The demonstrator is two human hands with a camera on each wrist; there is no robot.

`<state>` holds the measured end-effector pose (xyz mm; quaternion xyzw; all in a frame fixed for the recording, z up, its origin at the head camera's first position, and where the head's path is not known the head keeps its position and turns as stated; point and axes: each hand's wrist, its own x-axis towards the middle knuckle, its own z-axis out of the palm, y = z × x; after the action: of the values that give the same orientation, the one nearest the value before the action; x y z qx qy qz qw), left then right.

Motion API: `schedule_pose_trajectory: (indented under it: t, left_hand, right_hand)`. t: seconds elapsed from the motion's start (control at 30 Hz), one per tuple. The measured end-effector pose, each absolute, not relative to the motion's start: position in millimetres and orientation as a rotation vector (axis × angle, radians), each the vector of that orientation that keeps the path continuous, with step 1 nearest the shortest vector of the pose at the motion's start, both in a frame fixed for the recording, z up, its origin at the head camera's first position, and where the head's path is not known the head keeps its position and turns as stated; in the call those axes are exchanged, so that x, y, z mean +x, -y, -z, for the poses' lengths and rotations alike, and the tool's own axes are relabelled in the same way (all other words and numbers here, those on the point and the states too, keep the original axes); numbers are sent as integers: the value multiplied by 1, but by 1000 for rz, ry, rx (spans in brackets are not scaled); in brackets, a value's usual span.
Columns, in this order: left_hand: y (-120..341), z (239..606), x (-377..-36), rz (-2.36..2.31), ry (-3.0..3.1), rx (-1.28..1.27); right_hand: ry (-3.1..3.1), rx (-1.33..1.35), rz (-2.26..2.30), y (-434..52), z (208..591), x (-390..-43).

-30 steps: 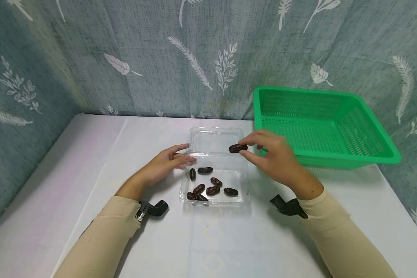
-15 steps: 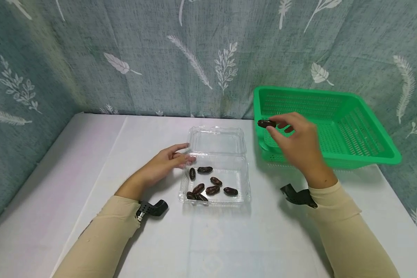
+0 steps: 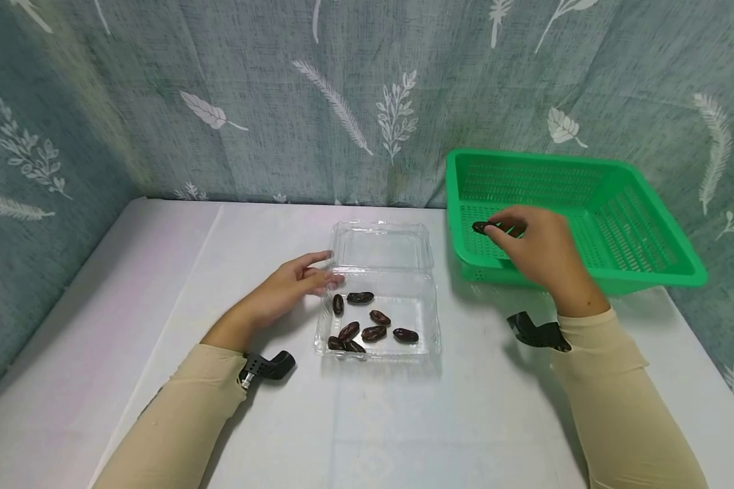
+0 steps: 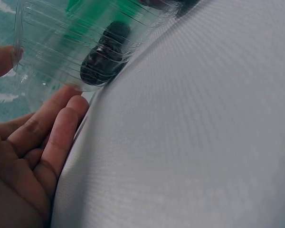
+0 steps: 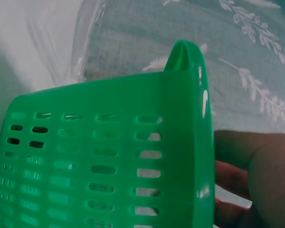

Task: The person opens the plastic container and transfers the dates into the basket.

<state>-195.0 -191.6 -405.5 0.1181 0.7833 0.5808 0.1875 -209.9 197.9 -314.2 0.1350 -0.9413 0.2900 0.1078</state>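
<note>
Behind the clear container (image 3: 412,312) rises a grey-green cloth backdrop (image 3: 269,122) printed with white leaves and sprigs, and underneath the container spreads a white-covered table (image 3: 367,414). To the container's right, a little farther back and just apart from it, sits a green basket (image 3: 483,272) with slotted walls. Nearer the person than the container, two tan sleeves reach in, the left sleeve (image 3: 177,414) to its left and the right sleeve (image 3: 618,407) to its right. The container itself has its lid (image 3: 379,248) folded away from the person.

At the container's left edge is the left hand (image 3: 284,288), its fingers slightly apart and only gently bent, the tips touching the plastic. Off to the container's right, the right hand (image 3: 541,248) is at the near-left part of the basket, thumb and fingertips pinched on one dark brown date (image 3: 480,227). The pictures do not settle whether that date touches the basket. A black wristpiece (image 3: 275,367) juts from the left cuff, and a black bracket (image 3: 535,333) from the right one, on either side of the container. Inside the container's base lie eight loose dates (image 3: 374,333), most toward its near-left corner.
</note>
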Motion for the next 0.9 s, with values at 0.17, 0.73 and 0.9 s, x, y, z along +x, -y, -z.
schedule_pose_trajectory:
  t: [0.17,0.73,0.9]
  left_hand:
    - [191,406,-195,-1630,-2197,329]
    - [191,405,-195,-1625,-2211,326]
    - [191,406,-196,-1630,-2207,325]
  right_hand:
    - [2973,472,-819,-202,314,-213]
    - [3210,544,-986,-212,314,-219]
    - [3205,620,-905,-210,316,-219]
